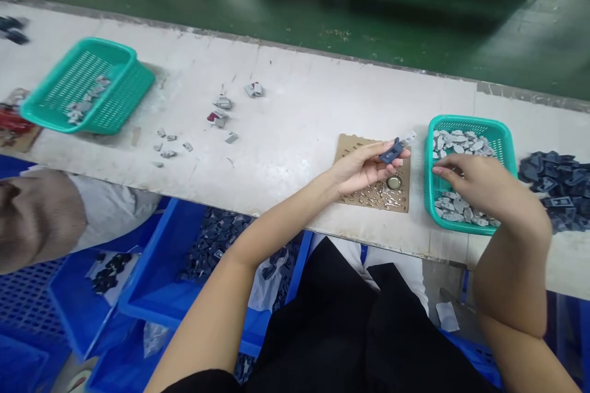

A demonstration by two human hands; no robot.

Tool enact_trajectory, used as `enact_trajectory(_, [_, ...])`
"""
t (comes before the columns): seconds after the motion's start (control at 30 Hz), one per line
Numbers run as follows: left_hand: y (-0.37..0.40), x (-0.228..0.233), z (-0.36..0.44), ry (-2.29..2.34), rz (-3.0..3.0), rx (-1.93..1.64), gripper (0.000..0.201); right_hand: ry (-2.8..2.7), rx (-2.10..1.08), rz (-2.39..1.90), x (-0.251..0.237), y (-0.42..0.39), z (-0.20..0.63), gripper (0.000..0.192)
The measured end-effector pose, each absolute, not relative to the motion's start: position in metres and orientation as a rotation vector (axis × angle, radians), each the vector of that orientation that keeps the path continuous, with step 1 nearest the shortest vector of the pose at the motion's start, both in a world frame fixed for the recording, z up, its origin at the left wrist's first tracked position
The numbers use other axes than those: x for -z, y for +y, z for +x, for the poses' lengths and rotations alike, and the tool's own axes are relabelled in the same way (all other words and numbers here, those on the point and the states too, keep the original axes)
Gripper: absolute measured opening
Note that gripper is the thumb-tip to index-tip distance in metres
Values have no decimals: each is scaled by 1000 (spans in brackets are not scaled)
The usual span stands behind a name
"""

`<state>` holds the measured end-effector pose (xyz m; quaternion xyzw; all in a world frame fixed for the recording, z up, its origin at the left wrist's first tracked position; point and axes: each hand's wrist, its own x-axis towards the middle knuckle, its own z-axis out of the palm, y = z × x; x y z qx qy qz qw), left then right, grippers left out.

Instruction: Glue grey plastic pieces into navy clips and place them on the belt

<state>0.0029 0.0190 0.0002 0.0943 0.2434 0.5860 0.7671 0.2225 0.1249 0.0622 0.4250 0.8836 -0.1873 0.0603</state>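
On the scuffed, off-white worktop [295, 98], a perforated green plastic basket [124, 98] stands towards the left end, with small angular grey pieces [168, 153] scattered to its right. Near the front edge, the left hand [359, 172] pinches a smooth, dark blue moulded plastic part [393, 150] with a pale flat tip, above a brown rectangular board [345, 146] strewn with shiny metal bits. Further right, the right hand [482, 181], fingers bent close together, whether gripping anything I cannot tell, reaches over a second green mesh basket [429, 193] of chalky-grey, flake-like pieces [463, 142], beside a dark, glossy heap of plastic parts [565, 178].
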Motion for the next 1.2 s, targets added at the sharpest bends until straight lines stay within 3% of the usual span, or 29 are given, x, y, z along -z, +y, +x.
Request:
enact_trajectory(0.23, [22,-3,-3,604,163,-1306,17,2473,750,1203,-51,142,226,28])
enact_trajectory(0.53, [25,-5,-27,1141,382,-1630,22,2455,622,1287,-24,135,227,30])
enact_trajectory(0.67, [35,-10,-33,1335,317,-1609,21,2485,579,1337,-18,132,227,31])
enact_trajectory(0.9, [112,-26,-66,1656,425,-1457,14,2516,540,1376,-26,125,222,15])
enact_trajectory(1.07, [186,-28,-98,2088,562,-1398,27,2572,374,1595,-35,122,218,36])
enact_trajectory(1.2, [226,-14,-105,2343,647,-1256,31,2621,316,1573,-34,119,216,39])
